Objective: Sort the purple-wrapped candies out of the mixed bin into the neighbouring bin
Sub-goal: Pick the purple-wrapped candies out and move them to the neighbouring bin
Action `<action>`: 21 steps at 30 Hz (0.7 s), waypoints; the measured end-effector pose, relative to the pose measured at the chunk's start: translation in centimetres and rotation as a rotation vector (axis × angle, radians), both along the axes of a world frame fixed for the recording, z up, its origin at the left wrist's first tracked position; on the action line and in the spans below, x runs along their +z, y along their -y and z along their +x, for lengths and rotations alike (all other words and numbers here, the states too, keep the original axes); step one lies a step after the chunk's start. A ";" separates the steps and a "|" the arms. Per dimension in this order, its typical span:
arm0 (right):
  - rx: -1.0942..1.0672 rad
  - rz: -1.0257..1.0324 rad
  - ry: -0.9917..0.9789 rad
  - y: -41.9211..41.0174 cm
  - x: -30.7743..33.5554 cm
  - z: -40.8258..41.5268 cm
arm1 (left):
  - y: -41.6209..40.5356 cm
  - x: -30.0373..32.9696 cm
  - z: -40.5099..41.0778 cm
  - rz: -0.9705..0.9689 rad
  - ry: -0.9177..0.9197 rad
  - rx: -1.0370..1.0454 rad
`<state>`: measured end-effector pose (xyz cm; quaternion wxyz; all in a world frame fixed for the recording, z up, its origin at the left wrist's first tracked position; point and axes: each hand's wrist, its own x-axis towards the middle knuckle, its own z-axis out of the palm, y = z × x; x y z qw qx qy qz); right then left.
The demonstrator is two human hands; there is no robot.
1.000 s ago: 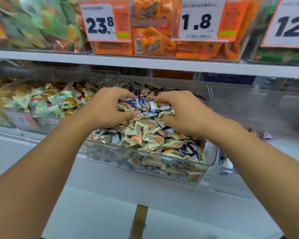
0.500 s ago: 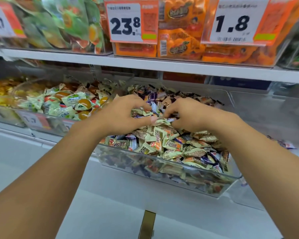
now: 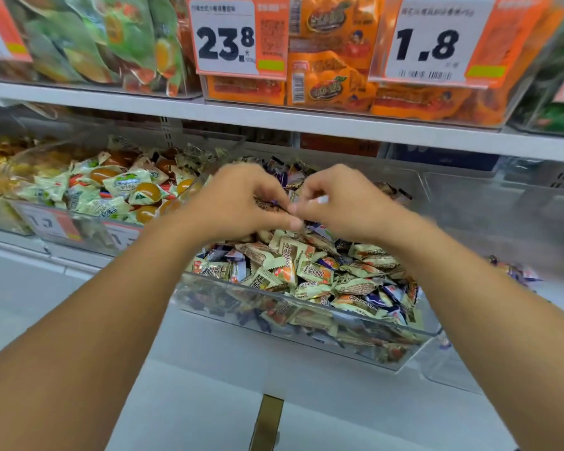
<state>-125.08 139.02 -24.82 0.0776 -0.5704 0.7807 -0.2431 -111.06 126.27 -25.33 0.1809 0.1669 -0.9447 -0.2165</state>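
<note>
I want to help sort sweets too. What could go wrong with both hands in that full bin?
1. The mixed bin is heaped to its low front wall, so digging may push candies over the edge.
2. The left hand and right hand meet closely, hiding what each grip holds; a beige candy might get picked up with the purple ones.
3. The neighbouring bin sits rightward; carried candies could drop between them.

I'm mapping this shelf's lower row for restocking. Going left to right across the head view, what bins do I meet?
Bin of yellow-wrapped candies → bin of green-and-orange wrapped candies → mixed bin, both hands in it → neighbouring bin, holding a few purple-wrapped candies.
</note>
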 end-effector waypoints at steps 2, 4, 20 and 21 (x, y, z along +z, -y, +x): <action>0.076 0.161 -0.070 0.3 -0.8 0.4 | 1.6 0.6 1.1 0.022 -0.026 0.101; 0.090 0.264 -0.078 0.0 -0.5 0.4 | 2.7 0.6 1.9 0.042 0.087 0.141; -0.189 0.163 0.009 -0.7 0.7 -1.2 | 1.7 0.3 1.6 -0.051 0.192 0.176; -0.216 0.229 -0.047 -0.3 0.0 -1.2 | 1.5 0.3 1.3 -0.070 0.224 0.187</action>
